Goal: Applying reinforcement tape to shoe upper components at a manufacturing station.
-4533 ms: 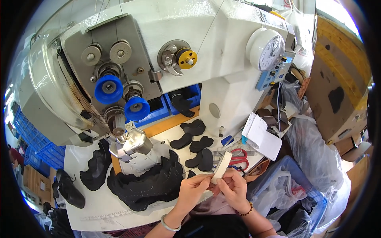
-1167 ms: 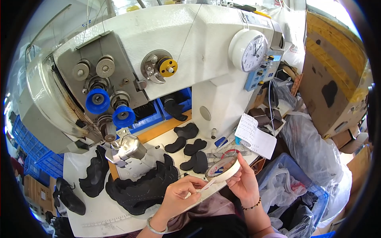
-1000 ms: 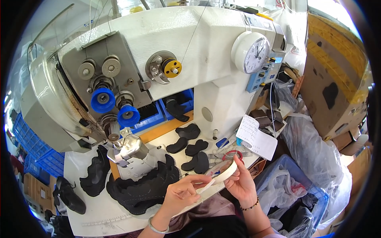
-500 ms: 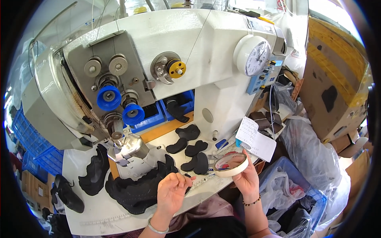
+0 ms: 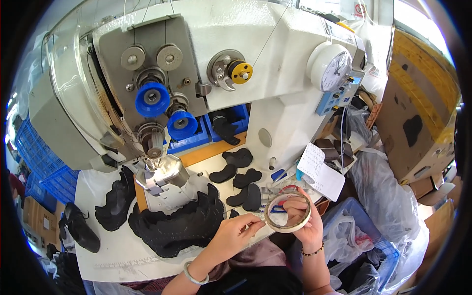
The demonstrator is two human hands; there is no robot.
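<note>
My right hand [image 5: 309, 227] holds a roll of pale tape [image 5: 286, 229] upright above the table's front edge, its fingers hooked through the ring. Beside the roll's left rim, my left hand [image 5: 239, 233] is closed in a pinch. Whatever sits between its thumb and forefinger is too small to make out. To the left of that hand lies a large stack of black shaped shoe pieces [image 5: 172, 223]. Smaller black curved pieces [image 5: 246, 178] are spread behind my hands.
A white sewing machine [image 5: 275, 54] towers over the table [image 5: 113, 260], its metal post [image 5: 164, 174] behind the stack. A black shoe [image 5: 81, 235] is at the left edge. Handwritten paper [image 5: 322, 179] lies right. A blue crate [image 5: 388, 260] with plastic bags stands lower right.
My left hand has moved right to the tape roll, its fingers closing to a pinch. The roll has tipped so that its open ring faces me. The whole view has shifted slightly.
</note>
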